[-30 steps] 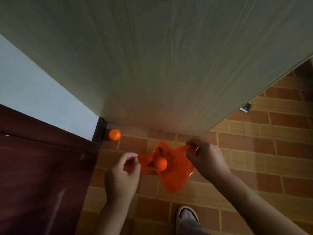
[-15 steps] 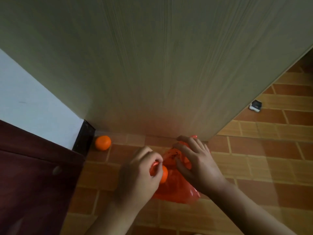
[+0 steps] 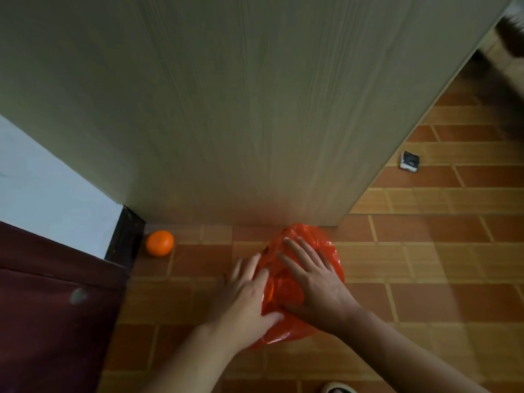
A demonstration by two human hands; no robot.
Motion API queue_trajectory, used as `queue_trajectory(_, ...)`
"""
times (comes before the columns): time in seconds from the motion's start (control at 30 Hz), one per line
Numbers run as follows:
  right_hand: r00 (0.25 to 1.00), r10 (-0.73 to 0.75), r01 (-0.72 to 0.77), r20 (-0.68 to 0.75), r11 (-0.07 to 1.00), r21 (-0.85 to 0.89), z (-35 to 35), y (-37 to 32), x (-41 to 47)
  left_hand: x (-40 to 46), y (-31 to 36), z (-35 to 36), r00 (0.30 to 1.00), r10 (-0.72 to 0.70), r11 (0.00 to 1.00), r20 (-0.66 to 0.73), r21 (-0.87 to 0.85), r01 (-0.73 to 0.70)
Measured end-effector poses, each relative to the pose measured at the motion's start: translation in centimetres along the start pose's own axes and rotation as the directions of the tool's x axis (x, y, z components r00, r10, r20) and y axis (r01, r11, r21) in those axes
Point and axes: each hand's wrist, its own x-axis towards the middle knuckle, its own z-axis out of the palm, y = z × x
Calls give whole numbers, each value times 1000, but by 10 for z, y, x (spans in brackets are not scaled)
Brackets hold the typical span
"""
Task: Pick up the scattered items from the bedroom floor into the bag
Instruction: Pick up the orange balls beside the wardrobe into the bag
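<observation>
Head view looks down on a red plastic bag (image 3: 300, 282) lying on the tiled floor (image 3: 425, 279), just in front of the foot of a pale wooden door (image 3: 241, 109); its plastic is crumpled and bulges in the middle, though what is inside cannot be made out; both hands lie on it. Left hand (image 3: 243, 299) rests on the bag's left edge with fingers nearly straight and spread, the thumb reaching across the plastic near the lower part; it grips nothing. Right hand (image 3: 314, 282) lies flat over the middle of the bag, fingers straight and fanned out toward the door, palm pressing down on the plastic; it too holds nothing in a curl.

Left of the bag, well apart from it, an orange (image 3: 160, 243) sits on the floor in the corner where the door meets a black strip of skirting (image 3: 124, 236); beside that corner rises a dark red cabinet (image 3: 51, 321) with a small round knob; above it shows a white wall (image 3: 42, 188). Far to the right, near the door's edge, a small dark and white packet (image 3: 410, 161) lies on the tiles; at the bottom edge the toe of a white shoe (image 3: 337, 388) peeks in.
</observation>
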Motion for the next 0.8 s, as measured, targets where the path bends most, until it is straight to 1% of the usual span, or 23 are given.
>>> queue_trajectory(0.1,997,34,-35,64,999,14,10,8,4,0,-1,14,995,36,998,89,40,-40)
queue_trajectory(0.2,995,59,-61,77,998,24,18,21,9,-4,-1,26,983,112,987,144,95,-127)
queue_trajectory(0.3,994,44,-47,99,999,24,21,30,15,-2,3,33,958,197,957,207,170,-233)
queue_trajectory(0.37,994,17,-19,109,999,25,22,31,17,3,1,41,947,203,947,248,198,-254)
queue_trajectory(0.43,993,-8,8,116,1000,4,26,32,16,8,-8,47,955,150,951,254,229,-210)
queue_trajectory(0.5,991,-4,7,133,1000,-26,31,32,9,14,-24,48,966,69,968,248,219,-125)
queue_trajectory(0.6,981,10,-1,193,999,-42,40,33,-4,20,-49,45,974,-20,978,225,207,-28)
queue_trajectory(0.7,968,18,-7,250,999,-48,50,34,-15,19,-63,47,972,-106,981,210,180,68)
queue_trajectory(0.8,955,46,-32,294,998,-51,67,38,-23,19,-68,52,962,-159,979,221,160,125)
